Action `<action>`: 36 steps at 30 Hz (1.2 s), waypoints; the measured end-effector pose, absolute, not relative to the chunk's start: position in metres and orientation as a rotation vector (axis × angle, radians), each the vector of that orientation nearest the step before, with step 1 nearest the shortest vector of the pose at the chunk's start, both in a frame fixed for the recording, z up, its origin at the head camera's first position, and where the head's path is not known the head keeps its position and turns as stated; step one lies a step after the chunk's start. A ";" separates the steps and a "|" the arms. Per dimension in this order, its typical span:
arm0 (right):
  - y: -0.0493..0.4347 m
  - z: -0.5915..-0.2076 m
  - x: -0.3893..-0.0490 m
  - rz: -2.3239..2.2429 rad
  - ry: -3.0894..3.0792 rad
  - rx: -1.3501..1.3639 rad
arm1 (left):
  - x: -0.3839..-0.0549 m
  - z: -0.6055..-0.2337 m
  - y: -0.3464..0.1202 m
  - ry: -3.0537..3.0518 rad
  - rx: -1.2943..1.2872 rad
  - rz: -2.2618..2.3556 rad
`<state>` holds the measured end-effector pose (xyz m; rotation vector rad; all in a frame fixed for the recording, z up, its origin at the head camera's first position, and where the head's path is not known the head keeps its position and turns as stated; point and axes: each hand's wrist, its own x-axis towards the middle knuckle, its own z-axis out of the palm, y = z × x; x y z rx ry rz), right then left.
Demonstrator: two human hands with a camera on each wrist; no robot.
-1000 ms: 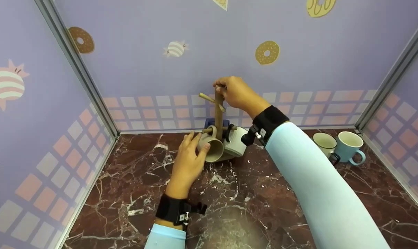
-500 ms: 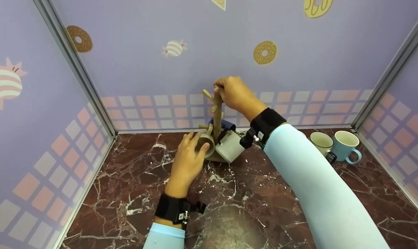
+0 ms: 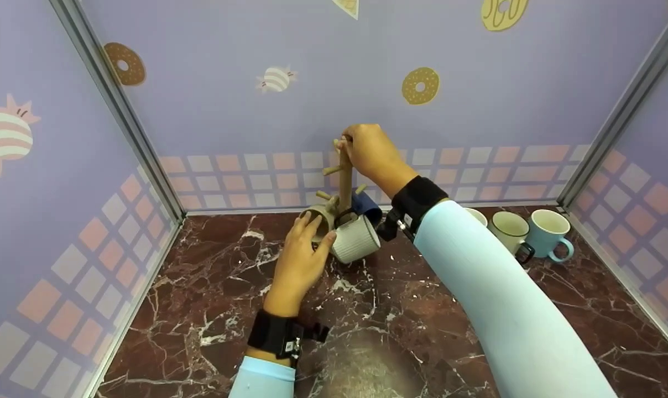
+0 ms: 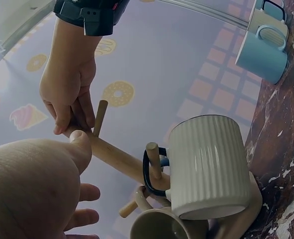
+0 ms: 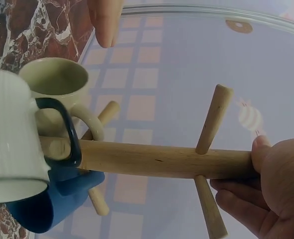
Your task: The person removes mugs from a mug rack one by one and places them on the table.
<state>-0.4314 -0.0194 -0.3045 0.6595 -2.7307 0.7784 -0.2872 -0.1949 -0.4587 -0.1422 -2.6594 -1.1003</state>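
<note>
My right hand (image 3: 374,155) pinches the top of a wooden mug tree (image 3: 345,185), seen close in the right wrist view with bare upper pegs. From the lower pegs hang a white ribbed mug (image 3: 356,240) with a dark handle, a beige mug (image 5: 55,79) and a dark blue mug (image 3: 369,205). The white one faces the front, the blue one is behind at the right. My left hand (image 3: 299,262) hovers by the beige mug with fingers spread; the wrist views show it apart from the mugs. The tree's base is mostly hidden.
At the right stand a light blue mug (image 3: 544,239), a pale green mug (image 3: 508,231) with a black handle, and a third mug (image 3: 478,215) partly behind the right sleeve. A patterned wall (image 3: 229,110) rises close behind the mug tree on the marble-look tabletop (image 3: 212,309).
The mug tree has turned under my right hand. The white mug has swung from the right to the front, the beige mug leftward, and the blue mug into view at right. My left hand stays nearly still.
</note>
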 end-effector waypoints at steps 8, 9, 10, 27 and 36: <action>-0.021 -0.306 -0.431 0.793 -2.687 0.628 | -0.290 -0.462 -0.196 -2.667 -0.144 -1.103; -0.022 -0.306 -0.431 0.793 -2.689 0.623 | -0.290 -0.461 -0.196 -2.671 -0.142 -1.103; -0.023 -0.306 -0.431 0.795 -2.689 0.617 | -0.290 -0.462 -0.196 -2.675 -0.140 -1.105; -0.020 -0.308 -0.432 0.857 -2.662 0.604 | -0.290 -0.461 -0.196 -2.706 -0.140 -1.101; -0.019 -0.311 -0.433 0.924 -2.672 0.590 | -0.295 -0.464 -0.198 -2.704 -0.160 -1.102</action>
